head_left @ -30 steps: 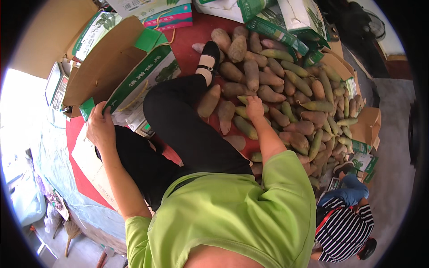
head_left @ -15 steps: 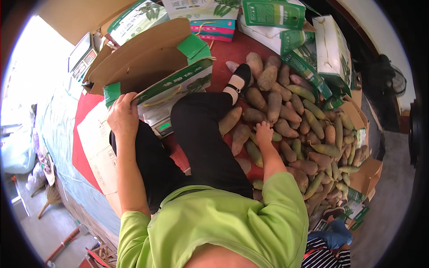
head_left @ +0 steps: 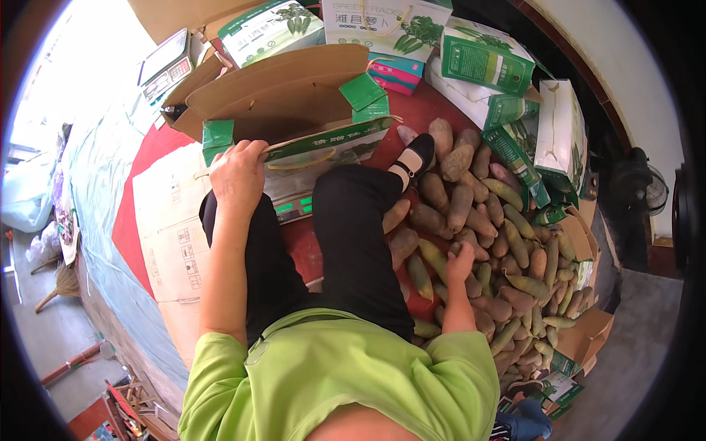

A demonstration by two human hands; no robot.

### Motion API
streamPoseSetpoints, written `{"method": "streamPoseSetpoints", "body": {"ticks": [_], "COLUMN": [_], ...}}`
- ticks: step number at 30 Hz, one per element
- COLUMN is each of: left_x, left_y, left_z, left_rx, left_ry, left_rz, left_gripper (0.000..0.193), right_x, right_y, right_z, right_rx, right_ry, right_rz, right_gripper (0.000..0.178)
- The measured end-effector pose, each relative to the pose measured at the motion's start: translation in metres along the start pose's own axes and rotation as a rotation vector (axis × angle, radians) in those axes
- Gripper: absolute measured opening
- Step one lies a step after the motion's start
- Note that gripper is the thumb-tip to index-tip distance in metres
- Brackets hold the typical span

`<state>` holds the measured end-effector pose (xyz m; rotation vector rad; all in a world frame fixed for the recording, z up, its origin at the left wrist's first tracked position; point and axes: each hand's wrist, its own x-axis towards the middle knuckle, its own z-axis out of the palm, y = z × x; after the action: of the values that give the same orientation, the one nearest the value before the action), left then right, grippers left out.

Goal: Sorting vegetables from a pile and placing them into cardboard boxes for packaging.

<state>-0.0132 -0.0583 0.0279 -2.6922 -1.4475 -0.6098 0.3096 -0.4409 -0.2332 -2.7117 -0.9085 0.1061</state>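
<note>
My left hand grips the near rim of an open cardboard carton, thumb and fingers over its edge beside a green corner flap. The carton stands on a scale with lit green displays, and its inside is mostly hidden. On my right, my right hand is down in a heap of soil-dusted radishes. Its fingers are curled round one of them, mostly covered by the hand. A long green radish lies just left of that hand.
Printed cartons and a white box stand beyond the heap. Another scale is at the far left. Flattened cardboard lies left of my leg. A fan stands at right; another person's leg shows lower right.
The view has shifted, showing more of the far cartons. My right hand has drawn slightly nearer and its fingers have curled in among the radishes. My left hand stays on the carton rim.
</note>
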Motion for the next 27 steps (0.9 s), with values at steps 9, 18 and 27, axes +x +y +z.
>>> {"method": "streamPoseSetpoints", "body": {"ticks": [9,18,27], "left_x": [-0.004,-0.008,-0.011], "left_y": [-0.002,-0.008,-0.009], "left_z": [-0.002,-0.006,-0.002], "left_rx": [0.009,0.006,0.015], "left_ry": [0.06,-0.034,0.042], "left_rz": [0.092,0.112,0.163], "left_gripper": [0.006,0.006,0.008], "right_x": [0.025,0.082,0.119], "right_y": [-0.021,-0.179,-0.334], "right_z": [-0.074,-0.21,-0.207], "right_rx": [0.986,1.307,1.65], "right_ry": [0.32,0.496,0.166], "right_rz": [0.285,-0.156,-0.439], "right_gripper": [0.042,0.04,0.045]}}
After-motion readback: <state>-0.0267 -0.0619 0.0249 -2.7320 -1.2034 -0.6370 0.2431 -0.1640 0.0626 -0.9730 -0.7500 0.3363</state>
